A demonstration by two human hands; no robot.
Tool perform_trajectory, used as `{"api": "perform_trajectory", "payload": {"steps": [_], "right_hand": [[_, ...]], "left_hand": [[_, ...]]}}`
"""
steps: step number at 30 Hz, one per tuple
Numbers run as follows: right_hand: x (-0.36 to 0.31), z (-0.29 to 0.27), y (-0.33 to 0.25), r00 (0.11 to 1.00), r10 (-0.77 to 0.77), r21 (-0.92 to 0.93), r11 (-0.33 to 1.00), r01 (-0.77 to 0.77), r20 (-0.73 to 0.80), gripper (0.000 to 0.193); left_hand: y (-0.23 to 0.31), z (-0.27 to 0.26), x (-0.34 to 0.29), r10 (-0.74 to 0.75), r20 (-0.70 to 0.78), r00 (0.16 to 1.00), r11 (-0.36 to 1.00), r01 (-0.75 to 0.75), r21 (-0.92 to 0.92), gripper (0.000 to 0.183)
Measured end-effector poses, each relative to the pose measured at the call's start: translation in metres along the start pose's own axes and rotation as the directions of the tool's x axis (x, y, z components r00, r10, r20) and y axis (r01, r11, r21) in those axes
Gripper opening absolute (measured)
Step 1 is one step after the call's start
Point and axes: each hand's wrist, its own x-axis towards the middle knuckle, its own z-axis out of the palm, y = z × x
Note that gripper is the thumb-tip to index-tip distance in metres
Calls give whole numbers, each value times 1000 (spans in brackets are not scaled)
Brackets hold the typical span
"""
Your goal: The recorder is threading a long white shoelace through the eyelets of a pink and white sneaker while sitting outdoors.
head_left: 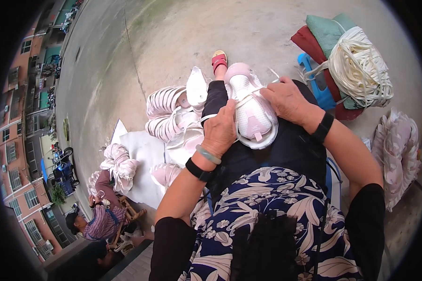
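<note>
A small pink-and-white shoe [251, 108] lies on my lap, toe pointing away. My left hand [220, 130] grips its near left side, with a green bangle and a black band on that wrist. My right hand [288, 99] presses on the shoe's right edge and pinches a white lace [248, 97] that crosses the upper. A black band sits on my right wrist too. My knee and a red sandal [219, 61] show beyond the shoe.
A pile of the same pink-white shoes [169, 114] lies on a white sheet [140, 157] to my left. A bundle of white cord [361, 70] rests on folded cloths and a blue stool at right. Another person [101, 218] sits at lower left, handling shoes.
</note>
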Motion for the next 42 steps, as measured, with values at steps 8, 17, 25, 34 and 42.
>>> {"api": "perform_trajectory", "payload": {"steps": [8,17,25,34,42], "right_hand": [[9,21,16,919,-112,-10,993,117,-378,23],[24,24,23,984,140,90,985,-150,108,16],[28,34,20,974,-54,287,951,118,-219,9],[30,-8,1,985,164,531,839,-115,-46,8],[5,-35,29,993,-76,83,993,83,-88,11]], "left_hand": [[6,1,-6,-26,-48,999,996,30,80,16],[-14,-14,-19,-69,-90,994,991,78,105,4],[-13,-20,-37,-110,-106,988,994,111,4,10],[-19,-24,-46,-74,-141,987,994,84,64,9],[-19,-26,-52,-94,-115,989,993,101,54,8]]}}
